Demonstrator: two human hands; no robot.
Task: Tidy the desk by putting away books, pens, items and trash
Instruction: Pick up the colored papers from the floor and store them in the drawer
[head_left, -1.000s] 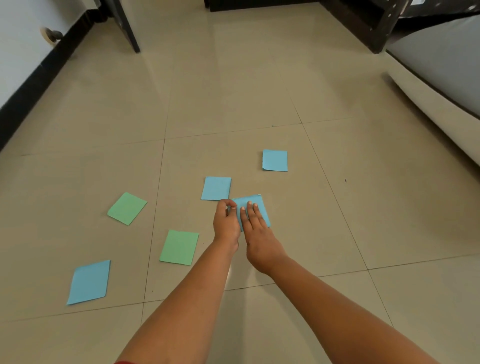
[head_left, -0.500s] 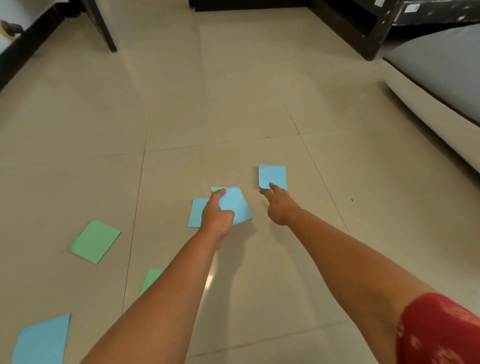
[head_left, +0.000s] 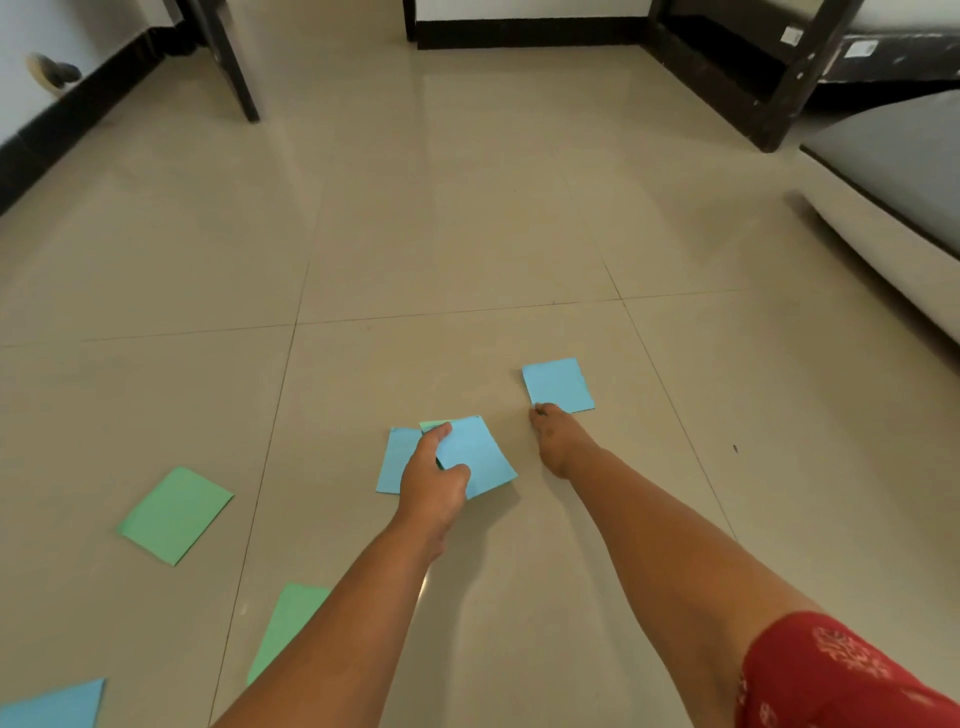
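Coloured paper sheets lie scattered on a beige tiled floor. My left hand (head_left: 434, 480) grips a small stack of sheets (head_left: 478, 454), blue on top with a green edge showing behind, held just above another blue sheet (head_left: 397, 460) on the floor. My right hand (head_left: 558, 436) reaches forward, its fingertips touching the near edge of a separate blue sheet (head_left: 558, 384) that lies flat. Whether those fingers pinch the sheet is hidden.
Two green sheets lie at the left (head_left: 174, 514) and lower left (head_left: 288, 626); a blue sheet (head_left: 52, 706) sits at the bottom left corner. A dark furniture leg (head_left: 228, 62) stands at the back left, a dark frame (head_left: 779, 88) and a grey mattress (head_left: 904, 156) at the right.
My left hand lifted the blue sheet from the floor and holds it with a green one. My right hand left that sheet and reached forward to the far blue sheet.
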